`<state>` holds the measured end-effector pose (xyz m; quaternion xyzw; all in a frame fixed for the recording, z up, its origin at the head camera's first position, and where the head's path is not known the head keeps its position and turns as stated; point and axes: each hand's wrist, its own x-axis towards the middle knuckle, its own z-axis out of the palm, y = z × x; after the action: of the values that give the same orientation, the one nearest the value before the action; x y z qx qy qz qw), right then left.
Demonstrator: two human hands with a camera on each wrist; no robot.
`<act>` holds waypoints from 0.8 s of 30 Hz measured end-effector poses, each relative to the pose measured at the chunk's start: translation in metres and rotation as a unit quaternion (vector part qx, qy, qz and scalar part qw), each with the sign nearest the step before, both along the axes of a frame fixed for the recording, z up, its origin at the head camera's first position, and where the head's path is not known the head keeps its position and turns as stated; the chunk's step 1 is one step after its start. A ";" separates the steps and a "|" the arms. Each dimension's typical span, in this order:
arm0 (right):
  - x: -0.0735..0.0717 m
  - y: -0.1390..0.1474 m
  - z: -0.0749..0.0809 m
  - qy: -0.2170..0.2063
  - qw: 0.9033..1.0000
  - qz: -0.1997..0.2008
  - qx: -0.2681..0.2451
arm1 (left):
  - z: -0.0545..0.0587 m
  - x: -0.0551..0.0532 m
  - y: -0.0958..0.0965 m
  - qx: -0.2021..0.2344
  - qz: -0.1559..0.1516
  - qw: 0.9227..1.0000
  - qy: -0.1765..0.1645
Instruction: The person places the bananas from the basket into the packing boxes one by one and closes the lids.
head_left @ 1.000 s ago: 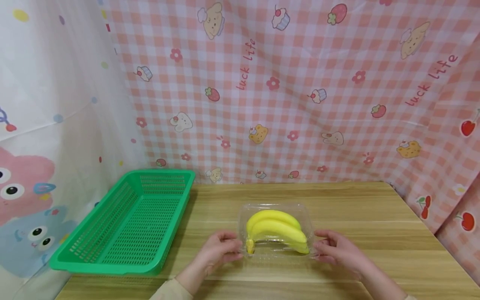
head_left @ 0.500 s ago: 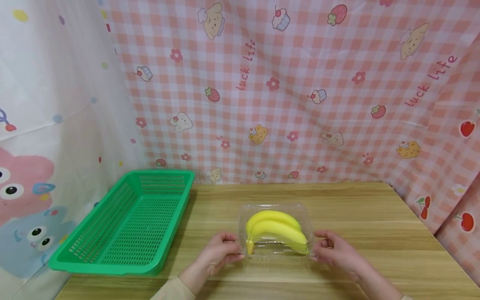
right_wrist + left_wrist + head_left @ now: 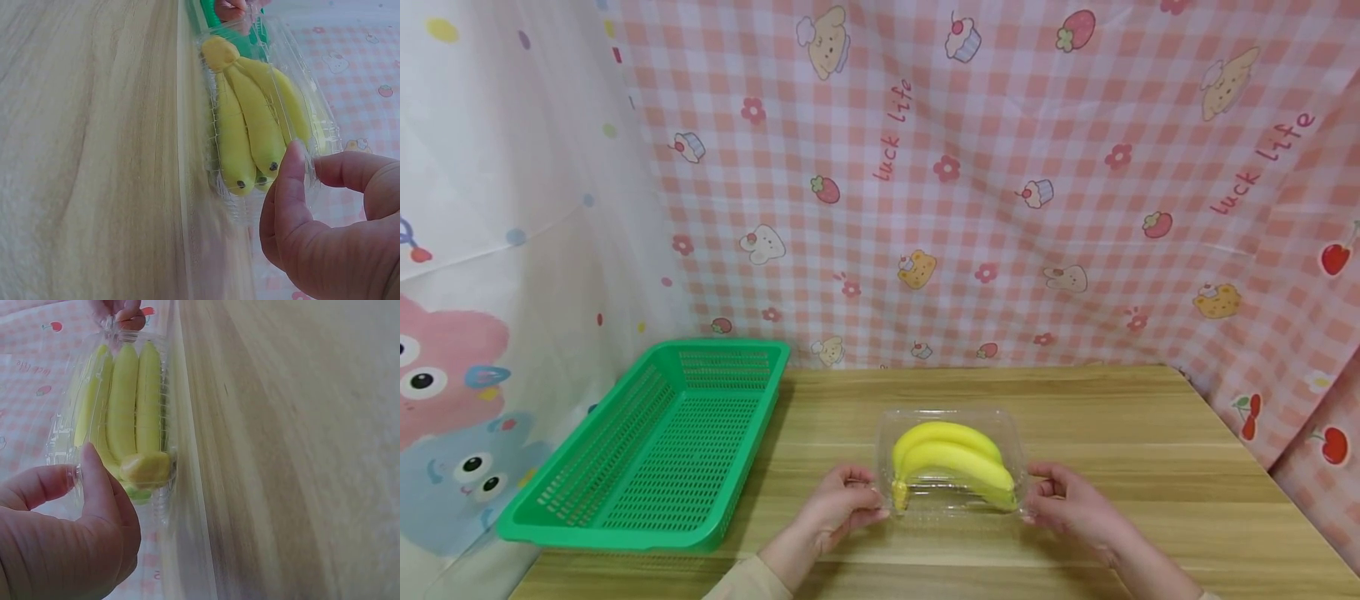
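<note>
A clear plastic clamshell box (image 3: 951, 414) sits on the wooden table with a bunch of yellow bananas (image 3: 951, 458) inside it. My left hand (image 3: 838, 507) pinches the box's rim at its left end, thumb against fingers, as the left wrist view shows near the banana stem (image 3: 145, 469). At the opposite end my right hand (image 3: 1071, 504) pinches the rim between thumb and fingers, beside the dark banana tips (image 3: 240, 184). The lid lies over the bananas; whether it is latched I cannot tell.
A green perforated plastic basket (image 3: 681, 450) stands on the left of the wooden table (image 3: 1112, 408). Behind the table hangs a pink checked cloth (image 3: 985, 217), and a white patterned curtain (image 3: 550, 250) hangs at the left.
Almost nothing differs. Both hands keep their pinch on the box rim, and the box and basket stay in place.
</note>
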<state>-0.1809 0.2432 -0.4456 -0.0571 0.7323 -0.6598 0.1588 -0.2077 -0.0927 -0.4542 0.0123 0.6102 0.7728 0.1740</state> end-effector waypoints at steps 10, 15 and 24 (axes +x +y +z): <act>0.000 -0.003 -0.003 0.008 1.000 -0.011 -0.015 | 0.001 0.001 0.000 -0.004 -0.001 1.000 0.004; -0.001 -0.004 -0.003 0.010 1.000 -0.016 -0.015 | 0.001 0.001 -0.001 -0.005 -0.002 1.000 0.006; -0.003 -0.006 -0.002 0.010 0.999 -0.028 0.011 | 0.000 -0.001 -0.001 -0.010 0.005 1.000 0.003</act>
<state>-0.1837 0.2371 -0.4480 -0.0415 0.7422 -0.6555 0.1333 -0.2083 -0.0938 -0.4538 0.0104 0.6185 0.7675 0.1683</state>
